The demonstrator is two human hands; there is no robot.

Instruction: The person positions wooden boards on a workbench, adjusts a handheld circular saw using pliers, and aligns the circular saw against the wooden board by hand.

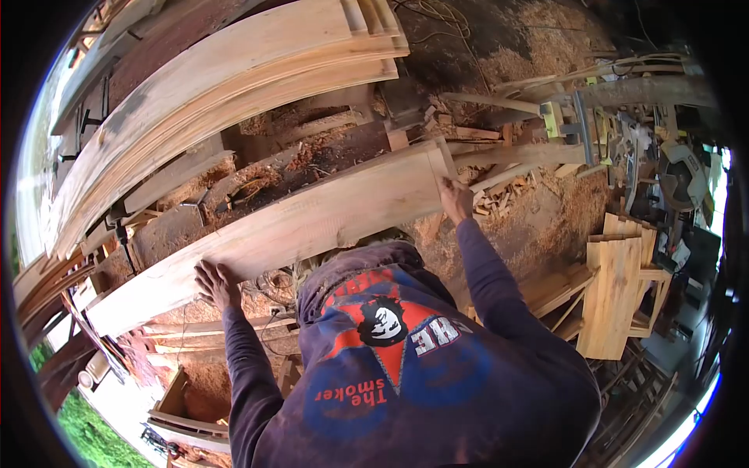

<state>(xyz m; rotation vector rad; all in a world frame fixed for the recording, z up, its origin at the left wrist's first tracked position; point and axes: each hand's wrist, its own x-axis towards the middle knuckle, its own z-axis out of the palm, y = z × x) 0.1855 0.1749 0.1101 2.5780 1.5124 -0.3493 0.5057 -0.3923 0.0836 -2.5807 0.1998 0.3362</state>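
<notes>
1. While the board point(312, 214) is lying long and slanted across the view, from about 8 o'clock to 1 o'clock, its pale, broad face is showing upward in front of the person's sweatshirt point(390, 351).
2. The left hand point(218, 285) is touching the board's near edge toward 8 o'clock; its fingers are spreading wide over the face.
3. The right hand point(456, 200) is touching the board's end toward 1 o'clock. Its fingers are reaching onto the corner, but whether they are pinching it, I cannot tell.
4. A thin line is crossing the board just beside that end.
5. Beyond the board, a dark surface point(168, 234) is carrying shavings point(300, 156), and a stack of planks point(226, 66) is curving from 9 o'clock to 12 o'clock.
6. Toward 2 o'clock, a yellow block point(552, 121) is standing beside a long strip of wood point(491, 102); small offcuts point(495, 199) are lying nearer the right hand.
7. Between 3 and 4 o'clock, pale panels point(612, 296) are leaning together.
8. Toward 12 o'clock, a thin cable point(437, 12) is looping over the floor point(507, 47), where sawdust is spreading.
</notes>
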